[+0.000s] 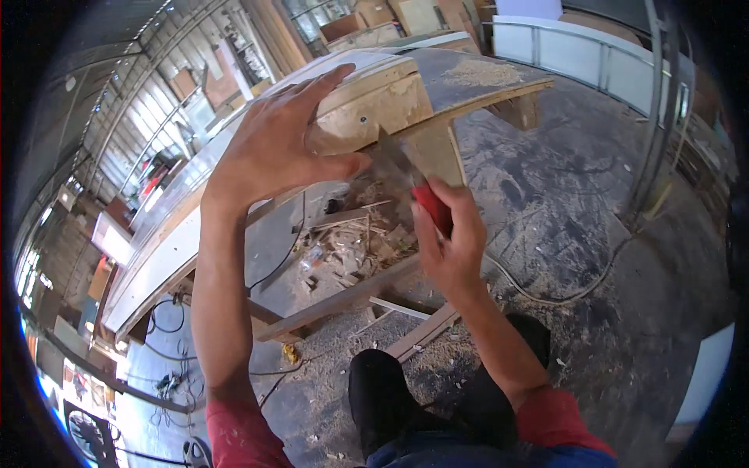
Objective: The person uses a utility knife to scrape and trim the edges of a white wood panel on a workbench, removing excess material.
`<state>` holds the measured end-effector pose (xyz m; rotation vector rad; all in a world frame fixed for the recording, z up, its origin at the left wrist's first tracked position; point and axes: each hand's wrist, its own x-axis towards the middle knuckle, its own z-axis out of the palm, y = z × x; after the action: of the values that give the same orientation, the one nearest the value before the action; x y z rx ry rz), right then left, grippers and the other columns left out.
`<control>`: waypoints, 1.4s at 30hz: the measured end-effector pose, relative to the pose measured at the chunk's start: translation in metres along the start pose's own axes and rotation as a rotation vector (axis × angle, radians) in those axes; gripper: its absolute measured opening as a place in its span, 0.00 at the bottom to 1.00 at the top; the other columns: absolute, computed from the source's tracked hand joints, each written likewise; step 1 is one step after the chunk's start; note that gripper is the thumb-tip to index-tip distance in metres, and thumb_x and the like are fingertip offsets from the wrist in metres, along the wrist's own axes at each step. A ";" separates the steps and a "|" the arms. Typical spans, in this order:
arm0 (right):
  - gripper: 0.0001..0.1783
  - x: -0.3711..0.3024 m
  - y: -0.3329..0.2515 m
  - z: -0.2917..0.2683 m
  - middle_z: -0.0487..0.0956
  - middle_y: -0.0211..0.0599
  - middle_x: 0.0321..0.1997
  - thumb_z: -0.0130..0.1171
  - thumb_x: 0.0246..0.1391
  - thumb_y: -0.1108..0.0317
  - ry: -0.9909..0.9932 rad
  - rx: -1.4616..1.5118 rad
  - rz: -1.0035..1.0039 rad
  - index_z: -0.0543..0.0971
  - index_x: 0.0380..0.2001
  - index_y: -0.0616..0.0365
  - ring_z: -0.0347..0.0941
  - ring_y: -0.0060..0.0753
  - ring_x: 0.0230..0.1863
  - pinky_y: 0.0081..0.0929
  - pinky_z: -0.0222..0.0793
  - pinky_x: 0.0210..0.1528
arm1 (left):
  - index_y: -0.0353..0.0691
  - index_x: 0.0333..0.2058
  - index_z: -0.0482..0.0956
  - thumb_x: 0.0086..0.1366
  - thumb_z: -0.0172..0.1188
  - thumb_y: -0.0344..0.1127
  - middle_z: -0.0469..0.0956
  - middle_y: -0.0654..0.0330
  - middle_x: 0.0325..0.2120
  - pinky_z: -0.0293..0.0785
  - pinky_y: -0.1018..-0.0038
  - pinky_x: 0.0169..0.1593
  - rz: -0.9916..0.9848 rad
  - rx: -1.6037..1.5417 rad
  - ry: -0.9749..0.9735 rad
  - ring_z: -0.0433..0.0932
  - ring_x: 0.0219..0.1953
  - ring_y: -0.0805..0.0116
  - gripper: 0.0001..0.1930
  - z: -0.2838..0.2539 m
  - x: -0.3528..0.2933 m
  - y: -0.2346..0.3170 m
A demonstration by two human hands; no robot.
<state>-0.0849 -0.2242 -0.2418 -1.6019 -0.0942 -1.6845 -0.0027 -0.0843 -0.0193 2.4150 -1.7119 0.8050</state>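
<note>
My right hand [456, 238] is closed round the red handle of a tool with a flat grey blade [396, 161]; motion blurs it, so its exact kind is unclear. The blade's tip meets the lower edge of a pale wooden block [374, 97] at the bench's near end. A dark round screw or hole [363, 119] shows on that block's face. To the left, my left hand [273, 144] is spread against the block, thumb and forefinger wide apart. Its thumb lies close to the blade, and some of its fingers are hidden.
A long workbench [160, 269] runs away to the left, with sawdust [484, 72] at its far right. Under it are wood offcuts [351, 242] and a timber rail [343, 300]. A cable [538, 299] loops over the floor. A metal post [651, 117] stands at right.
</note>
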 end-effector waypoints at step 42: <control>0.17 0.002 -0.007 0.052 0.80 0.54 0.39 0.65 0.59 0.72 0.198 -0.379 -0.004 0.78 0.51 0.62 0.81 0.57 0.37 0.41 0.76 0.37 | 0.48 0.55 0.80 0.50 0.66 0.73 0.85 0.47 0.30 0.81 0.56 0.41 0.030 0.254 0.368 0.86 0.35 0.47 0.42 0.034 0.003 -0.005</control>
<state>-0.0461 -0.1915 -0.2268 -1.6889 0.3408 -1.9388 0.0156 -0.0968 -0.0461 2.1992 -1.5844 1.4449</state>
